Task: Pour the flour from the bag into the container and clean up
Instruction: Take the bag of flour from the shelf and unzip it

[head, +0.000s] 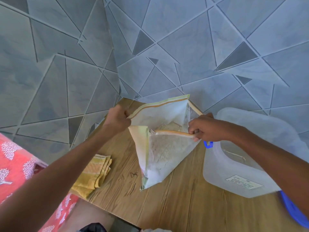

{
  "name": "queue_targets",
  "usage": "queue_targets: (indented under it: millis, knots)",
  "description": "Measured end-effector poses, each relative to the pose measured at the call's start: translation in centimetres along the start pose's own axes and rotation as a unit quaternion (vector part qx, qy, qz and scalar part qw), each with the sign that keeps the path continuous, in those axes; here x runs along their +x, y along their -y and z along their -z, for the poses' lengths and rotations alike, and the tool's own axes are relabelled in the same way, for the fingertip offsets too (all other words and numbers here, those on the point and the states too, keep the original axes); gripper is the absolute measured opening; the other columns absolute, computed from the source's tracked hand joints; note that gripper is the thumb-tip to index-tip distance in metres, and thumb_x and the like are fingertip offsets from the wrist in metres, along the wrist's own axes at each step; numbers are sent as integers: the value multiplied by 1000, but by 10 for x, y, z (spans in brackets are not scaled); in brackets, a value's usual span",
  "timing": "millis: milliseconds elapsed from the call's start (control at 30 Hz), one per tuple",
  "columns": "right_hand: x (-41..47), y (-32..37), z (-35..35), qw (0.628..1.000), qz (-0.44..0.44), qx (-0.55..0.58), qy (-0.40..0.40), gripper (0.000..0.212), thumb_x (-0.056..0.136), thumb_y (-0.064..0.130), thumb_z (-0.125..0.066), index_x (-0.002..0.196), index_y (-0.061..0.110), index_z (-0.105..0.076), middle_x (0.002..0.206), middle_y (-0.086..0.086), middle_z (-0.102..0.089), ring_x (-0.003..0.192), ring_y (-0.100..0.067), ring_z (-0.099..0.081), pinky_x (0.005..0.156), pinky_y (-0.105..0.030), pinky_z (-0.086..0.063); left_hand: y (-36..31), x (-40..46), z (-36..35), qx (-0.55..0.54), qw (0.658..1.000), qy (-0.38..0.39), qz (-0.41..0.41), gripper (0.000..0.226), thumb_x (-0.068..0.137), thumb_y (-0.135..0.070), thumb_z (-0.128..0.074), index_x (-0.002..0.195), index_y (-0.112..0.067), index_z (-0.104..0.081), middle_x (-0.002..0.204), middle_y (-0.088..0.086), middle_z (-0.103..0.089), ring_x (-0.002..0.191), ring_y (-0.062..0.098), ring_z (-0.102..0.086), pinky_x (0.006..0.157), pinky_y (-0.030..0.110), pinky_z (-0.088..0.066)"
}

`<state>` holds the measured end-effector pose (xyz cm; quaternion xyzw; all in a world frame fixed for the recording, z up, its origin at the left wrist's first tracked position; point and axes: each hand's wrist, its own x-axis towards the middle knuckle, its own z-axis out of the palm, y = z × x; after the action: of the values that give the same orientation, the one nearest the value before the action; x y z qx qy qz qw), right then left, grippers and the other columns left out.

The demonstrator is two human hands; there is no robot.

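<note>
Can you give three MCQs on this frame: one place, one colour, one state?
1. Where is the folded cloth relative to the flour bag?
A. camera-left of it
B. inside it
C. on the container

2. What colour is the container's clip?
A. red
B. blue
C. green

3. How is the bag's mouth?
A. sealed
B. knotted
C. pulled open

Key: 1 A, the cloth lies on the wooden table left of the bag. 2 B, the clip shows blue. 3 C, the left hand and right hand each grip an edge, flour visible inside.

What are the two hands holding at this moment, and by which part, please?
The flour bag, by its open top: the left hand grips the far-left rim corner, the right hand pinches the near rim.
</note>
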<state>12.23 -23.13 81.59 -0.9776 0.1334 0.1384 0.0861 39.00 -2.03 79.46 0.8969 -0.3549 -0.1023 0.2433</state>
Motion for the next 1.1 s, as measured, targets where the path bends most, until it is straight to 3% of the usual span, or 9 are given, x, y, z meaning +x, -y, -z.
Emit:
queue_targets:
  millis: [100,200,300,467,633,733,900,1033,1100]
  knots:
    - [6,4,-8,999,32,-7,-34,31,84,16,-73,66,32,-54,75,14,-50,80,0,-45,85,-39,-26,-13,-3,-7,-3,998,37,-53,18,71,0,-66,69,-17,-60,65,0,-51,62,16,-43,58,30,-37]
    - [22,8,-16,981,112,-6,-155,18,66,16,-86,70,26,-70,92,16,-46,95,-8,-42,84,-49,-36,-39,-14,-10,-2,979,108,-174,13,78,-2,-75,76,-14,-72,71,-7,-61,62,7,-50,64,22,-44]
    - [32,20,-16,973,105,-80,-189,19,64,17,-86,66,24,-68,126,14,-45,118,-11,-34,82,-38,-26,-52,-31,-15,5,958,170,-229,15,82,-3,-78,91,-15,-80,79,-11,-67,65,-4,-55,60,4,-40]
    - [52,40,-7,968,141,-111,-174,26,68,9,-79,58,20,-58,160,15,-28,149,-20,-15,92,-48,-33,-49,-42,-23,-38,966,129,-219,14,82,-2,-78,89,-13,-81,81,2,-74,65,5,-56,60,11,-40]
    - [80,45,-11,974,147,-121,-121,29,72,0,-69,64,24,-54,134,12,-59,148,-6,-30,97,-47,-19,-38,-48,-19,-83,975,98,-182,14,83,-6,-81,91,-16,-81,76,-8,-72,65,0,-58,62,11,-43]
    - [89,39,-17,976,143,-102,-131,28,69,-4,-61,68,24,-58,107,8,-67,119,-9,-59,92,-41,-14,-36,-63,-17,-115,980,48,-152,9,86,-18,-79,90,-24,-75,82,-12,-71,73,3,-64,67,21,-52]
    - [88,20,-24,964,175,-36,-197,23,62,1,-65,65,23,-66,91,12,-71,97,-9,-67,88,-42,-20,-34,-112,-25,10,993,62,-103,44,77,-51,-81,94,-27,-48,106,-6,-42,84,13,-53,68,30,-47]
    - [84,11,-26,959,188,-5,-214,20,67,5,-66,64,25,-66,86,17,-68,93,-4,-65,89,-39,-19,-23,-128,-32,7,991,27,-128,34,86,-25,-79,82,-28,-45,94,-6,-41,72,9,-43,58,18,-30]
    - [83,10,-27,958,184,10,-220,25,70,3,-70,65,27,-68,80,20,-63,89,-5,-64,88,-37,-19,-19,-135,-36,-13,985,7,-174,35,85,-8,-74,77,-26,-46,89,-8,-41,68,10,-42,58,23,-36]
